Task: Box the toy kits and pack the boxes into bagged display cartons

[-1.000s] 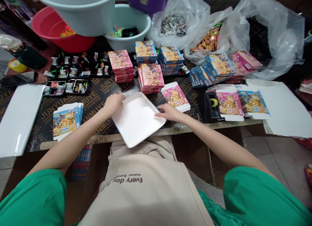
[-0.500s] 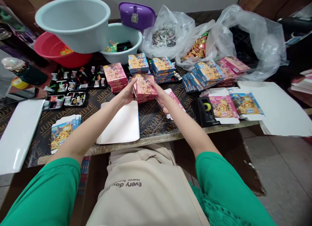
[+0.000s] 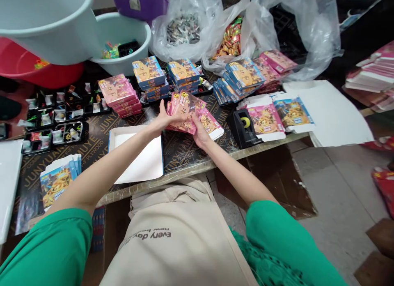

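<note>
A small stack of pink cardboard boxes (image 3: 186,107) is tilted between my two hands over the middle of the table. My left hand (image 3: 164,119) is at its left side, thumb raised and fingers along the near face. From the right, my right hand (image 3: 201,134) grips the stack's lower right corner, thumb on top. Just beyond my right hand lies a flat pink carton (image 3: 212,123) with white flaps. An open white-lined carton (image 3: 138,152) rests on the table below my left forearm.
Stacked pink boxes (image 3: 118,93) and blue boxes (image 3: 149,72) stand behind. Black trays of small toys (image 3: 58,132) are at left. A black tape dispenser (image 3: 244,130) sits right, near the front edge. Tubs (image 3: 123,60) and plastic bags (image 3: 181,31) line the back.
My hands have drawn the pink boxes toward me and to the right, away from the other stacks, and tilted them. The view has swung right.
</note>
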Tool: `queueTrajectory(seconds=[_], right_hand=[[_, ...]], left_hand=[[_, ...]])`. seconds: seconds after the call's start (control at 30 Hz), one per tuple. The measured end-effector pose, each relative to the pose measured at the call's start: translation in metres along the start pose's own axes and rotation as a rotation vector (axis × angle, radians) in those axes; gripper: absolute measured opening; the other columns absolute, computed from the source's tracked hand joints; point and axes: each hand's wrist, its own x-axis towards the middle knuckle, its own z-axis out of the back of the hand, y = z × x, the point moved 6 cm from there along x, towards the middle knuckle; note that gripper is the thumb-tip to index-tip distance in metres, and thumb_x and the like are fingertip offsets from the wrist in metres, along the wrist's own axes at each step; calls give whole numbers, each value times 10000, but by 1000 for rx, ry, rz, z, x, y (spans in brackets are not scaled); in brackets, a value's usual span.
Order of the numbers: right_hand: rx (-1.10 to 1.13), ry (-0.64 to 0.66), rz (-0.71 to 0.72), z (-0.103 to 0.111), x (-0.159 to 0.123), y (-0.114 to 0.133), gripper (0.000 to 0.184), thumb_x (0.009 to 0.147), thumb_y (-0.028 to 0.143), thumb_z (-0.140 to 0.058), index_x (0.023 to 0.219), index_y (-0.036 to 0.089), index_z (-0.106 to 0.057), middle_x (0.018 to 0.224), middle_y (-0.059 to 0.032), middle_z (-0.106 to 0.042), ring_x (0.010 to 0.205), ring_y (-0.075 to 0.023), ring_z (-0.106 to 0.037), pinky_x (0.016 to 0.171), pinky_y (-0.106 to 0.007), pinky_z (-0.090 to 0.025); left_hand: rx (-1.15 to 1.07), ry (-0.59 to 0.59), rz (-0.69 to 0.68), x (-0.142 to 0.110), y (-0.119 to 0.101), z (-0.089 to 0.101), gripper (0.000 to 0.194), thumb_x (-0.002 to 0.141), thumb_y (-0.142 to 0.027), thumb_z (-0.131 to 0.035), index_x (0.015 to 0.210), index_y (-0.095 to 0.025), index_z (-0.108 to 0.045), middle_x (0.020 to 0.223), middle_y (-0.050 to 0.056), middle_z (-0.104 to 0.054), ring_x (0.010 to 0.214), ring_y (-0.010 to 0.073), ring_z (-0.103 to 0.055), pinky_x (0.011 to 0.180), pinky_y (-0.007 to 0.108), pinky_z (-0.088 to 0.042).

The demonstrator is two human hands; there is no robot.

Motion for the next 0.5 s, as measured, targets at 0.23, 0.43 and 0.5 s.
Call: queueTrajectory(seconds=[0.23,0.43,0.5], right_hand=[[-228,-130,37,70,15,60,969,798,926,-195,1581,364,-294,1606,-45,-444,1478,-237,-442,1204,-536,-349],[-362,-21,212,67,15,75,970,787,942,-144,1561,387,-324,1670,1,-335,1571,-209,-264,1276,-492,-192],[-310,52,241,60,21,68,960,783,941,-264,1534,354,-382,1653,-12,-372,1568,-215,-271,1282,-455,-198]], left_hand=[[306,301,-121,5,-33,-21,1502,494,-318,-915,1621,-280,77,1505,154,-450,1343,380,-522,1091,536,-448],[1247,482,-609,-14,-46,-71,1433,495,-263,-849,1634,-252,22,1457,188,-421,1347,451,-411,1151,639,-270],[1335,511,-623,-17,-43,-74,1434,529,-297,-827,1622,-243,99,1476,190,-397,1376,438,-382,1179,655,-196]])
